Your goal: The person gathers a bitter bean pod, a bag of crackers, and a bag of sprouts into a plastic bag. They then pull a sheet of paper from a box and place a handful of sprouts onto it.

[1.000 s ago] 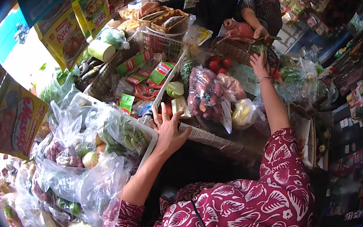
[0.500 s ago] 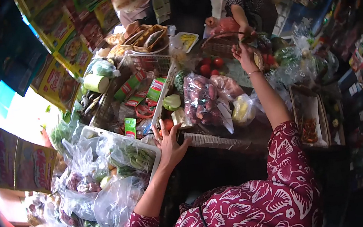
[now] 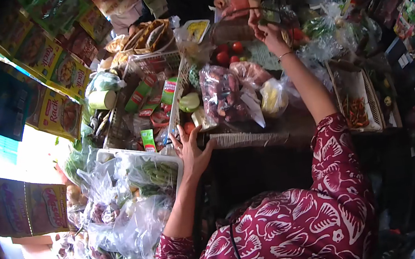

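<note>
My left hand (image 3: pixel 192 152) lies with fingers spread on the corner where a white crate (image 3: pixel 172 154) of bagged green vegetables meets a woven tray edge (image 3: pixel 250 138); it holds nothing. My right hand (image 3: pixel 268 33) is stretched far forward and raised at a woven basket (image 3: pixel 229 31) with red tomatoes (image 3: pixel 229 54). Its fingers curl among dark green produce, and whether they grip anything is unclear. Between my arms lie a clear bag of purplish-red tubers (image 3: pixel 221 94) and a bag of yellow produce (image 3: pixel 272 98).
Another person's hand (image 3: pixel 236 3) rests beyond the basket. A tray of red chillies (image 3: pixel 355 109) stands at the right. Green and red sachets (image 3: pixel 153 92) fill a wire basket at the left, and seasoning packets (image 3: pixel 48 56) hang above. Plastic bags of vegetables (image 3: pixel 120 223) crowd the lower left.
My right hand has lifted and reached further forward over the basket. The view has tipped, so the stall has slid up the frame. My left hand stays on the crate corner.
</note>
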A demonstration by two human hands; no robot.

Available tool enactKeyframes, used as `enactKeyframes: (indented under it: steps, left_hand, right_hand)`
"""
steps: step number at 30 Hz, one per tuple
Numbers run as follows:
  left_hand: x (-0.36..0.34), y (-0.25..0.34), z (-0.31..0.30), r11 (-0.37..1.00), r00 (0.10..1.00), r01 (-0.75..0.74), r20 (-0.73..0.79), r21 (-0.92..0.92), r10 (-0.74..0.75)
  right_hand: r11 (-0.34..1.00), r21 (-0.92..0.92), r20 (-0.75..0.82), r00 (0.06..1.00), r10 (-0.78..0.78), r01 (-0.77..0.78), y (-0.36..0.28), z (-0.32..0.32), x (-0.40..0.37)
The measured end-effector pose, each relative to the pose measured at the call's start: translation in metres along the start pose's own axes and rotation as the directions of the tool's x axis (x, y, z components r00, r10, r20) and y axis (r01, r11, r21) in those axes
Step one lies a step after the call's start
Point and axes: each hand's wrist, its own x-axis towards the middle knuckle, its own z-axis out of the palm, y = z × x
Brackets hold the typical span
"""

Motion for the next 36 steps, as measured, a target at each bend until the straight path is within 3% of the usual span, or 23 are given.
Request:
enactKeyframes:
  steps: [5, 7, 9, 13, 15, 16, 18, 19, 20, 22, 25, 26, 27, 29, 31, 33, 34, 35, 36]
  left_hand:
    - [0.002, -0.002, 0.002, 0.998, 0.999, -0.046, -0.006, -0.036, 0.045]
    - [0.002, 0.001, 0.000, 0.999, 0.999, -0.043, 0.007, -0.012, 0.043]
    - [0.003, -0.002, 0.003, 0.998, 0.998, -0.061, -0.017, -0.029, 0.060]
    - [0.002, 0.002, 0.004, 0.972, 0.990, -0.136, -0.067, -0.190, 0.125]
    - [0.005, -0.007, 0.017, 0.813, 0.986, -0.162, -0.067, -0.559, 0.151]
    - [-0.001, 0.022, -0.001, 0.765, 0.992, -0.089, 0.011, -0.638, 0.124]
    - [-0.006, 0.028, 0.001, 0.488, 0.962, 0.209, 0.267, -0.847, 0.051]
    - [-0.010, 0.038, -0.003, 0.300, 0.929, 0.334, 0.366, -0.894, 0.058]
    - [-0.011, 0.044, -0.004, 0.284, 0.931, 0.326, 0.358, -0.902, 0.067]
    - [-0.014, 0.049, -0.008, -0.055, 0.892, 0.424, 0.406, -0.904, 0.197]
    - [-0.019, 0.063, -0.021, -0.182, 0.944, 0.325, 0.306, -0.928, 0.124]
    - [-0.021, 0.062, -0.022, -0.112, 0.970, 0.242, 0.236, -0.964, 0.065]
    - [-0.022, 0.058, -0.018, -0.110, 0.969, 0.244, 0.238, -0.963, 0.067]
    - [-0.022, 0.045, -0.007, -0.032, 0.971, 0.226, 0.228, -0.974, -0.071]
    - [-0.025, 0.046, -0.002, -0.051, 0.968, 0.233, 0.237, -0.971, -0.085]
    - [-0.029, 0.049, 0.003, 0.062, 0.978, 0.210, 0.208, -0.976, -0.030]
    - [-0.031, 0.054, 0.004, 0.152, 0.982, 0.186, 0.184, -0.971, -0.032]
    - [-0.034, 0.058, 0.002, 0.182, 0.983, 0.178, 0.182, -0.967, 0.002]
    - [-0.034, 0.060, 0.000, 0.203, 0.986, 0.161, 0.166, -0.966, 0.008]
  right_hand:
    - [0.994, 0.051, 0.023, 0.996, 0.091, -0.092, -0.025, -0.006, -0.033]
    - [0.994, 0.060, 0.182, 0.980, 0.083, -0.095, -0.041, -0.003, -0.056]
    - [0.990, 0.109, 0.199, 0.978, 0.063, -0.086, -0.052, 0.007, -0.087]
    - [0.987, 0.023, 0.220, 0.964, 0.149, -0.157, -0.091, 0.033, -0.161]
    - [0.974, 0.030, 0.290, 0.935, 0.205, -0.223, -0.094, 0.034, -0.189]
    - [0.988, -0.068, 0.270, 0.951, 0.149, -0.135, -0.099, 0.049, -0.207]
    - [0.948, -0.255, 0.378, 0.883, 0.277, -0.188, -0.120, 0.066, -0.241]
    - [0.935, -0.281, 0.443, 0.835, 0.326, -0.216, -0.113, 0.066, -0.251]
    - [0.922, -0.359, 0.528, 0.782, 0.330, -0.147, -0.107, 0.067, -0.261]
    - [0.912, -0.400, 0.617, 0.709, 0.342, -0.091, -0.090, 0.074, -0.283]
    - [0.897, -0.442, 0.692, 0.633, 0.347, -0.008, -0.060, 0.086, -0.309]
    - [0.867, -0.497, 0.672, 0.623, 0.400, -0.020, -0.051, 0.088, -0.315]
    - [0.834, -0.551, 0.648, 0.614, 0.451, -0.031, -0.044, 0.089, -0.319]
    - [0.800, -0.599, 0.631, 0.633, 0.448, 0.030, -0.040, 0.094, -0.324]
    - [0.759, -0.646, 0.614, 0.649, 0.449, 0.086, -0.035, 0.098, -0.327]
    - [0.716, -0.695, 0.575, 0.648, 0.501, 0.064, -0.022, 0.100, -0.330]
    - [0.855, -0.518, 0.588, 0.733, 0.341, 0.018, -0.008, 0.103, -0.336]
    - [0.857, -0.515, 0.586, 0.735, 0.342, 0.013, -0.007, 0.107, -0.338]
    - [0.861, -0.498, 0.537, 0.744, 0.397, -0.100, -0.009, 0.111, -0.339]
